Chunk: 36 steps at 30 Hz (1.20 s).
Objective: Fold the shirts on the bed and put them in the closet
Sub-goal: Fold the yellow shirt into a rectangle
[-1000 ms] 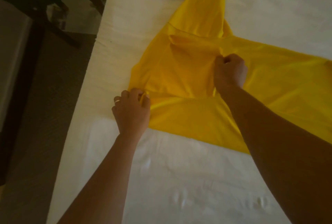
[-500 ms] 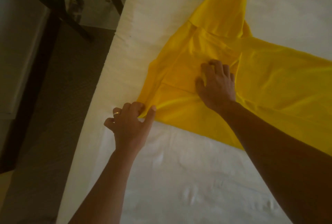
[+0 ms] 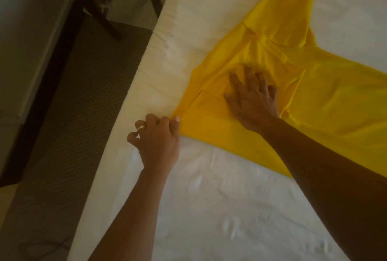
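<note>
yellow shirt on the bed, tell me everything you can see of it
The yellow shirt is a plain, bright, thin-looking fabric, lying mostly flat on the white bed sheet near the bed's left edge. One sleeve points toward the far side, and part of the body is folded over, leaving creases and a seam line. Its right portion runs out of frame. The left hand pinches its near-left corner; the right hand presses flat on the folded part, fingers spread.

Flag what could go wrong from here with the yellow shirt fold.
1. The left hand pinches only the corner of the yellow fabric shirt near the edge of the white-sheeted bed; a pull could drag it off.
2. The right hand presses flat beside wrinkles, possibly setting them into the fold.
</note>
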Each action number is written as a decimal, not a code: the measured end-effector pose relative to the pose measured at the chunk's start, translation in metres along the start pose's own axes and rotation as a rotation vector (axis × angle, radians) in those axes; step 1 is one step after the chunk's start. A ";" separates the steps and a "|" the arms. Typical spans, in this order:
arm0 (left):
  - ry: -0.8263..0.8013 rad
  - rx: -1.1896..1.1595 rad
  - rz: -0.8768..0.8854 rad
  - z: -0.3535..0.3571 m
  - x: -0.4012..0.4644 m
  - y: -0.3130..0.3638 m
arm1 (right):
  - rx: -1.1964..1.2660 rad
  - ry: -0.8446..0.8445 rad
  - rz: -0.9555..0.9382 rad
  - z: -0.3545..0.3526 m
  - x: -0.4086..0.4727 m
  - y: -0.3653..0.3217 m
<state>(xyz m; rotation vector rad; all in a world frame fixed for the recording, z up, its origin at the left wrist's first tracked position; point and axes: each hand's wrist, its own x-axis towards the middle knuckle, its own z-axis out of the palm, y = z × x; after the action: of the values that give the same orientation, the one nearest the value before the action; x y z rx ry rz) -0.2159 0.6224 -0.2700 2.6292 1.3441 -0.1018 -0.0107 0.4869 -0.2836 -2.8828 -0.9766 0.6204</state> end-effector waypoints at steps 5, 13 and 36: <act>0.155 -0.041 0.235 0.004 -0.010 0.034 | 0.091 0.231 -0.007 -0.007 0.007 0.000; -0.054 -0.040 0.362 0.048 -0.012 0.056 | -0.007 0.069 0.020 0.000 0.030 0.030; -0.191 -0.001 0.355 0.012 0.010 0.062 | -0.255 0.512 -0.032 -0.072 -0.018 0.048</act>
<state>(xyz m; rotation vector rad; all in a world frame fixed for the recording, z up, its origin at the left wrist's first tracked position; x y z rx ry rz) -0.1597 0.5921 -0.2743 2.7273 0.8047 -0.2920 0.0311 0.4450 -0.2188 -2.9785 -1.0698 -0.2621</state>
